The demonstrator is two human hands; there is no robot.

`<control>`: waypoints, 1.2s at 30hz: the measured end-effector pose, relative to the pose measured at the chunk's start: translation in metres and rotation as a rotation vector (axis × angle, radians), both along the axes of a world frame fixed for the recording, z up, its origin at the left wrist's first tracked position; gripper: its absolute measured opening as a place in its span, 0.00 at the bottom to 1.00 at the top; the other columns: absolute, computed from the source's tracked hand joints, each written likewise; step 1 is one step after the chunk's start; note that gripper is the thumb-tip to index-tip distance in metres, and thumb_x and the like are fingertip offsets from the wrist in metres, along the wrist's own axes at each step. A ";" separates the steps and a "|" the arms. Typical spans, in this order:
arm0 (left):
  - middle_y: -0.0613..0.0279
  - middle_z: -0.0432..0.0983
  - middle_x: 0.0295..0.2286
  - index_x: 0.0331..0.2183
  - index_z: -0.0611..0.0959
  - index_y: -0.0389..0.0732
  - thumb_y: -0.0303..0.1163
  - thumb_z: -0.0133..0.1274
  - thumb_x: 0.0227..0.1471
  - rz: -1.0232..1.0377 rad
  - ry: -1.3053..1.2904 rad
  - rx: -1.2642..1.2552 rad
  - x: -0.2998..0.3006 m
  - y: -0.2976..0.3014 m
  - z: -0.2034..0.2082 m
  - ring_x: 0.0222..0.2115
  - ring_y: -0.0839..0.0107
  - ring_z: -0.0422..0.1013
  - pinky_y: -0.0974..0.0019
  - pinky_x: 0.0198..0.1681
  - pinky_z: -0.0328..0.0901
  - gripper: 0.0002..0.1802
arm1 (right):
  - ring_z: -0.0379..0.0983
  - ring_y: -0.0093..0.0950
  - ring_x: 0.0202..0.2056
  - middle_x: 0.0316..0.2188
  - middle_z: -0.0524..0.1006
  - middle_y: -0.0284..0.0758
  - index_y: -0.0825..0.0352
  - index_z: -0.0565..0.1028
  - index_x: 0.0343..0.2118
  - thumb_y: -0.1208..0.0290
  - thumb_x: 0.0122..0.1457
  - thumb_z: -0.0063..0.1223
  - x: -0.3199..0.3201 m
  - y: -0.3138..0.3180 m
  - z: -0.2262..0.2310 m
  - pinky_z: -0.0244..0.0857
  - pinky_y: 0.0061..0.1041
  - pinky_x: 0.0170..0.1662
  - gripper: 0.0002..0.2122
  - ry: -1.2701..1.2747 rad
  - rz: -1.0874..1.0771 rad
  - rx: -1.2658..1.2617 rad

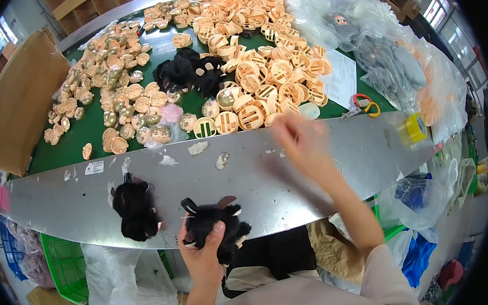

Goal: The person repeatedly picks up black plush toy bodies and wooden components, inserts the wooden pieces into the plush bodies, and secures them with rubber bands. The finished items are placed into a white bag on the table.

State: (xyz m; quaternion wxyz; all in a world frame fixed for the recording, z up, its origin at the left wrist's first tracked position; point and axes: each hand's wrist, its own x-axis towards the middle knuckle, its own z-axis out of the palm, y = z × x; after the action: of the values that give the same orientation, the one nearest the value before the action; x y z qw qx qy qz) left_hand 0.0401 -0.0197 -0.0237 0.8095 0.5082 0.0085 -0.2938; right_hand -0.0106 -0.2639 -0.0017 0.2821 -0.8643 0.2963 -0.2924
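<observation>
My left hand [202,258] is closed round a small black plush toy [212,224] with a black loop, brown ear-like flaps and pale paw tips, held at the near edge of the metal table. To its left another black plush toy [135,210] lies on the metal top. My right hand [300,142] is smeared by motion above the metal top, close to the heap of peach plastic rings with slotted bars [251,117]; whether its fingers hold anything does not show. More black plush pieces [183,71] lie among the plastic parts on the green surface.
Shiny doll-face parts and shells [152,116] spread over the left of the green surface [95,115]. Red-and-yellow scissors [361,106], a printed sheet [338,79], yellow tape [414,129] and clear bags [372,33] are at right. A cardboard box [22,104] stands left; a green crate [64,270] sits below.
</observation>
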 end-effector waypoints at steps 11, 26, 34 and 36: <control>0.41 0.68 0.53 0.45 0.74 0.29 0.25 0.52 0.51 -0.137 0.004 -0.057 0.005 0.007 0.010 0.44 0.58 0.74 0.58 0.48 0.71 0.18 | 0.74 0.40 0.42 0.34 0.80 0.39 0.63 0.75 0.44 0.53 0.50 0.61 0.055 -0.129 -0.025 0.60 0.42 0.47 0.23 0.684 0.240 -0.345; 0.41 0.67 0.54 0.46 0.73 0.25 0.26 0.51 0.48 -0.171 0.090 -0.037 -0.001 0.009 0.010 0.44 0.58 0.74 0.56 0.49 0.70 0.22 | 0.73 0.35 0.44 0.38 0.79 0.38 0.66 0.70 0.48 0.55 0.46 0.65 0.065 -0.122 -0.047 0.57 0.39 0.50 0.29 0.628 0.067 -0.604; 0.41 0.68 0.52 0.49 0.69 0.26 0.25 0.50 0.49 -0.179 0.128 -0.106 0.000 0.018 0.019 0.47 0.56 0.72 0.54 0.51 0.70 0.25 | 0.75 0.28 0.33 0.31 0.77 0.37 0.69 0.69 0.48 0.61 0.53 0.53 0.021 -0.094 0.009 0.69 0.30 0.38 0.22 -0.087 -0.004 -0.014; 0.42 0.68 0.52 0.51 0.68 0.27 0.24 0.49 0.51 -0.183 0.151 -0.048 -0.002 0.017 0.010 0.49 0.56 0.71 0.53 0.52 0.69 0.25 | 0.74 0.25 0.31 0.32 0.76 0.37 0.69 0.69 0.47 0.64 0.55 0.52 -0.001 -0.076 0.019 0.70 0.27 0.34 0.19 -0.383 0.123 0.663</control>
State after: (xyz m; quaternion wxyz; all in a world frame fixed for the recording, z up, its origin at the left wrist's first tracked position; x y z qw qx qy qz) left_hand 0.0384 -0.0030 -0.0132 0.7883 0.4639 0.0159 -0.4039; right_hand -0.0117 -0.3398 0.0175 0.6133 -0.6721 0.2644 -0.3197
